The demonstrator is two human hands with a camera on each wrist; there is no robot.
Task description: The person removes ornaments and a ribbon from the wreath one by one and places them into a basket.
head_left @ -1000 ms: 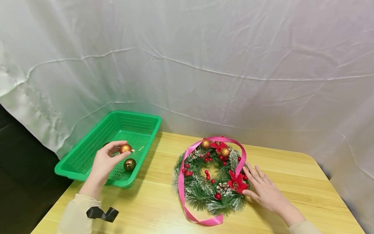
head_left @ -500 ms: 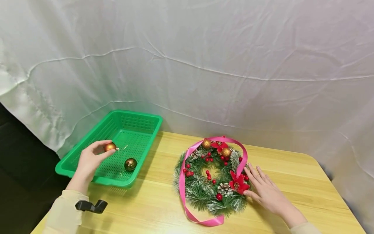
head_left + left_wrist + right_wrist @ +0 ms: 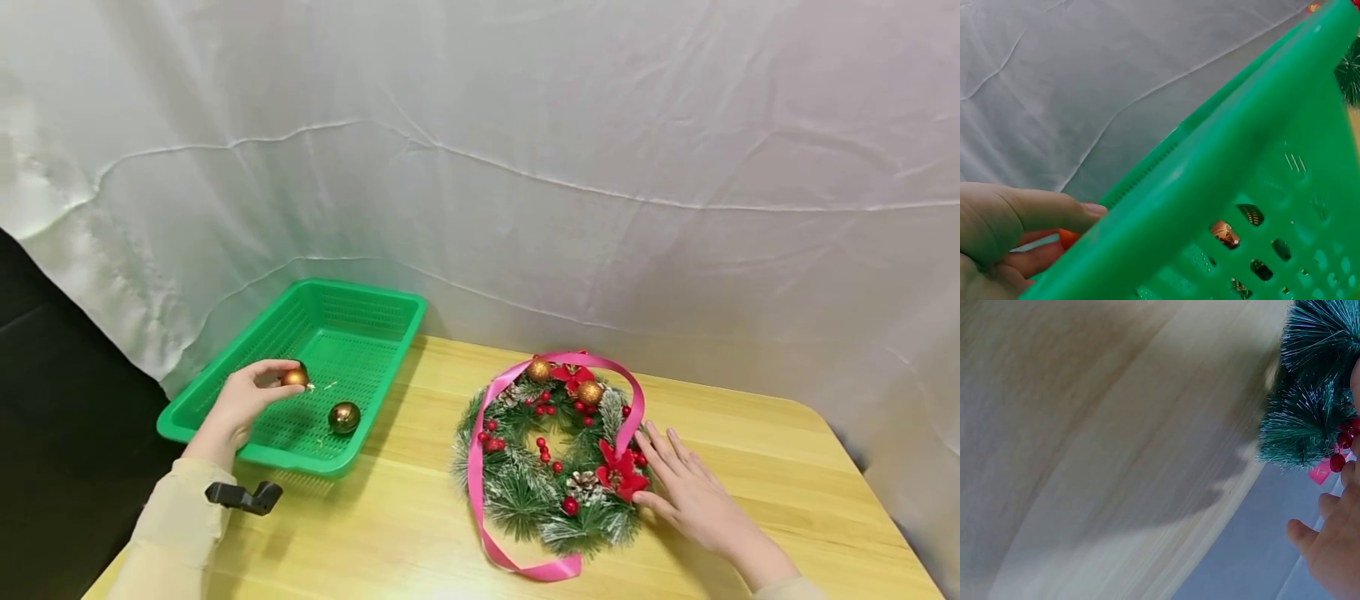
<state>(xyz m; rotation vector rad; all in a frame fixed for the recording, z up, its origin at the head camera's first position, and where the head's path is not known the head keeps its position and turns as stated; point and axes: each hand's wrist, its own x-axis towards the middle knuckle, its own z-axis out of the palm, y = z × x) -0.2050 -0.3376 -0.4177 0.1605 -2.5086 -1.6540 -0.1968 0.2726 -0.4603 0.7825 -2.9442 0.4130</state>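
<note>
Thumb and fingers of my left hand (image 3: 243,404) pinch a matte copper Christmas bauble (image 3: 293,380) within the green basket (image 3: 378,408). A dark bauble shows partly behind it. Closer to the basket's right side lies a shiny brown bauble (image 3: 344,417). In the left wrist view the rim (image 3: 1179,181) hides most of the held bauble; only a patch of orange shows under the fingers. My right hand (image 3: 697,496), fingers spread and nearly straight, touches the right edge of a green wreath (image 3: 517,504) with red berries, red flowers, pinecones and gold balls.
A pink ribbon (image 3: 476,475) loops over the wreath, its loose end on the wooden table (image 3: 390,525) in front. A pale cloth (image 3: 525,208) hangs behind the table. A black device (image 3: 243,497) is strapped to my left wrist.
My left hand has carried the copper bauble leftward, deeper over the basket, away from the brown bauble. The right hand stays at the wreath. The whole head view has shifted slightly.
</note>
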